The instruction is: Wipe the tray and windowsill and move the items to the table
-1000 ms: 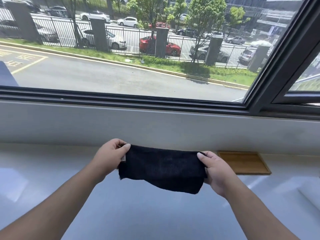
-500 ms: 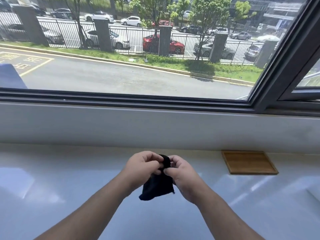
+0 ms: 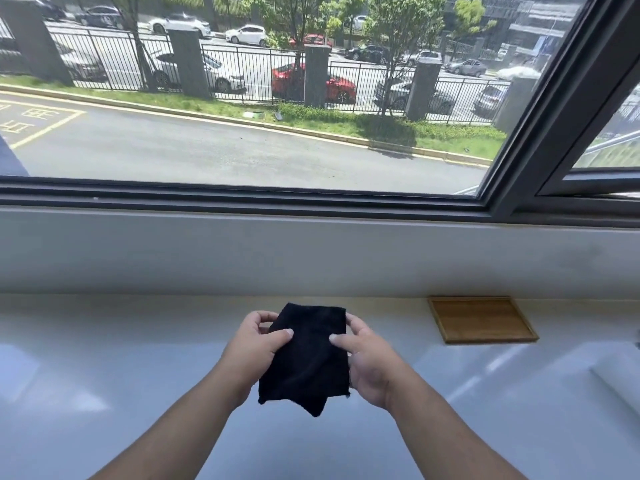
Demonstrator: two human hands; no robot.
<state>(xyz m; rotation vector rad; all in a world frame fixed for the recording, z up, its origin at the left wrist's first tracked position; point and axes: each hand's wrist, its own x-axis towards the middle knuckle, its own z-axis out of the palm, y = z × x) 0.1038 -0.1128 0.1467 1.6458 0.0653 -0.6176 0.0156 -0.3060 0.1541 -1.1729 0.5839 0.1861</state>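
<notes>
A black cloth (image 3: 306, 358), folded into a narrow rectangle, hangs above the white windowsill (image 3: 138, 375). My left hand (image 3: 254, 348) pinches its left edge between thumb and fingers. My right hand (image 3: 367, 362) grips the right edge the same way. A flat wooden tray (image 3: 481, 318) with nothing on it lies on the sill against the back wall, to the right of my right hand and apart from it.
A grey wall (image 3: 311, 254) rises behind the sill up to a dark window frame (image 3: 242, 199). A slanted frame post (image 3: 554, 98) stands at the upper right. A pale object (image 3: 623, 379) shows at the right edge of the sill.
The cloth was stretched wide between both hands, then bunched as the hands came together; now it is folded into a narrower rectangle held at both sides.
</notes>
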